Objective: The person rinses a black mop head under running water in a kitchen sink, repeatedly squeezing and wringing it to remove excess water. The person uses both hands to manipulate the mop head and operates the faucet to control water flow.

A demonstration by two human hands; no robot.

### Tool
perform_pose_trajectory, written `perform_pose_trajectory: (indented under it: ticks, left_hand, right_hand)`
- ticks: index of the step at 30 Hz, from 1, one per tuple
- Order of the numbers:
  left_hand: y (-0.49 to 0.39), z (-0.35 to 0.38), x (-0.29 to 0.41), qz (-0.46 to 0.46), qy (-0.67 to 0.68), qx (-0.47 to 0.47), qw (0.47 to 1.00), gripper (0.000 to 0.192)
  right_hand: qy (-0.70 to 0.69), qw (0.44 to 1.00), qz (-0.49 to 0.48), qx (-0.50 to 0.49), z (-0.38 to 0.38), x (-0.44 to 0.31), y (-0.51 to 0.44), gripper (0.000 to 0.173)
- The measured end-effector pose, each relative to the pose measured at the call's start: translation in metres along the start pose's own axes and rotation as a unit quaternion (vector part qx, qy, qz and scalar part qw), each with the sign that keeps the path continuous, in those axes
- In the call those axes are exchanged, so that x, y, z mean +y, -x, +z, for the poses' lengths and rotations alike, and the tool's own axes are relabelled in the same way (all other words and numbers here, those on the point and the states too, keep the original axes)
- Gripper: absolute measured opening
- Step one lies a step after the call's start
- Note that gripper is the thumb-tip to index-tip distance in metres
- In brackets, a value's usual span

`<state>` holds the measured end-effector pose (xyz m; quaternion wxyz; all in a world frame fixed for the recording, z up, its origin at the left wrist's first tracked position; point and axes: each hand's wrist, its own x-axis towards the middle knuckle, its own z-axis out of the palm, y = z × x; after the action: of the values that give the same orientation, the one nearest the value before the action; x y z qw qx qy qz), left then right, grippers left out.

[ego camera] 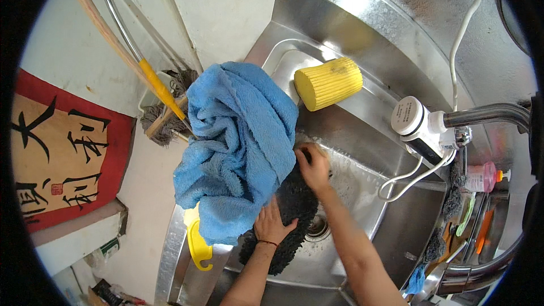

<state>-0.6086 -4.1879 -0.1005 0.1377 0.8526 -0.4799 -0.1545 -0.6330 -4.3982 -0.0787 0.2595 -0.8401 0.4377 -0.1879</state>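
A black shaggy chenille mat (298,208) lies in the stainless steel sink (361,204), over its wet floor beside the drain (317,226). My left hand (272,225) rests on the mat with the thumb spread; its fingertips reach close to the blue towel's edge. At the mat's far end my right hand (314,165) has its fingers curled, with dark mat material showing between thumb and forefinger. A crumpled blue terry towel (238,148) is bunched over the sink's left edge and hides part of the mat.
A ribbed yellow sponge-like block (329,84) sits on the sink's far ledge. An electric tap heater (418,125) with a white cord projects over the basin. A yellow plastic hook (199,244) shows below the towel. Mop handles (146,74) lean at left; a pink pump bottle (483,177) stands right.
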Motion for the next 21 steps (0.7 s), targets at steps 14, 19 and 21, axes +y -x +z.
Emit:
perform_pose_trajectory:
  ticks: [14,19,21]
  left_hand:
    - [0.006,0.011,0.003,-0.002,0.078,-0.084,0.993,0.076]
    - [-0.003,-0.009,-0.001,-0.051,0.091,-0.151,0.983,0.074]
    - [-0.003,-0.006,0.003,-0.043,0.093,-0.149,0.984,0.072]
  right_hand:
    - [0.069,0.984,0.159,0.044,0.016,0.041,0.030,0.016]
    - [0.071,0.992,-0.104,0.027,-0.009,-0.003,0.116,0.015]
    - [0.109,0.990,-0.082,-0.031,0.007,0.008,0.148,0.016]
